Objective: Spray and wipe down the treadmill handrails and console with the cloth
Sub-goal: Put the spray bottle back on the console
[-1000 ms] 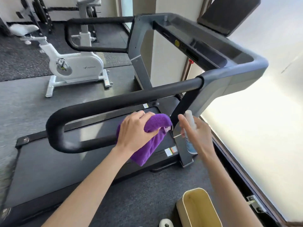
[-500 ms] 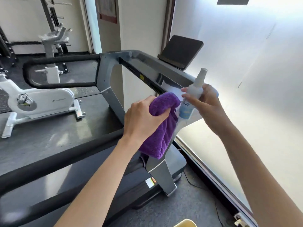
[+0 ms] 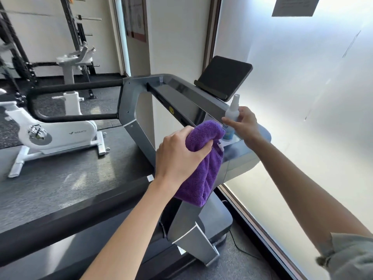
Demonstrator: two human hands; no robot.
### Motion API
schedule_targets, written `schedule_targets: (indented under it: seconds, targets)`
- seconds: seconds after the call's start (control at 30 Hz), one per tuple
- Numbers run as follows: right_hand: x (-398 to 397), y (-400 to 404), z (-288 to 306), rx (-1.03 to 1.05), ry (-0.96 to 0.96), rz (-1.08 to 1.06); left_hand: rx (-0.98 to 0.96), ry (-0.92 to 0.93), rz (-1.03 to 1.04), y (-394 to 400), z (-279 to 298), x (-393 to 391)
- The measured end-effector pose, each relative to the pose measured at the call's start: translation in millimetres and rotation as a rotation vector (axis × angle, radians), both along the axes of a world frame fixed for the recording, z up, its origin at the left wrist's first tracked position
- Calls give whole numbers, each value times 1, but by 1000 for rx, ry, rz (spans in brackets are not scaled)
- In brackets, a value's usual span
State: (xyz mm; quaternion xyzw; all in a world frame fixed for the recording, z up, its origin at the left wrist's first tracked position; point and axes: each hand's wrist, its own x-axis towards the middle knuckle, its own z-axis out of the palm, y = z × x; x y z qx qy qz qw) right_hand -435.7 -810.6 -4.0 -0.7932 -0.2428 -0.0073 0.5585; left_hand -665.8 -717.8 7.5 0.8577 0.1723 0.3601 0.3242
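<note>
Firmly, the left hand [image 3: 177, 156] bunches the purple microfibre cloth [image 3: 201, 164] against the treadmill console [image 3: 238, 158], its near corner, probably to wipe; the right hand [image 3: 245, 123] wraps the spray bottle [image 3: 231, 118] upright just above that console, likely ready to spray.

"MERACH" on white exercise bike [image 3: 60, 136]; spray bottle [image 3: 230, 120] label unreadable

Spray bottle [image 3: 232, 116] on console [image 3: 181, 93], cloth [image 3: 201, 162] just left, exercise bike [image 3: 52, 132] far left.

Tablet holder [image 3: 224, 77] and wall [image 3: 302, 98] behind console [image 3: 181, 93]
</note>
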Motion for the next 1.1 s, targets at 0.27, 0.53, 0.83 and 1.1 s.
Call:
schedule_targets:
  seconds: [0.27, 0.53, 0.83, 1.1]
  targets:
    - [23, 6, -12, -66, 8, -35, 13, 0, 3, -9, -7, 9]
    - [31, 9, -25, -130, 21, -12, 22, -15, 10, -10, -8, 8]
    - [-47, -26, -12, -33, -134, -70, 8, -49, -11, -10, -10, -2]
    - [-212, -68, -26, 208, 339, 228, -140, -141, -114, -18, -28, -11]
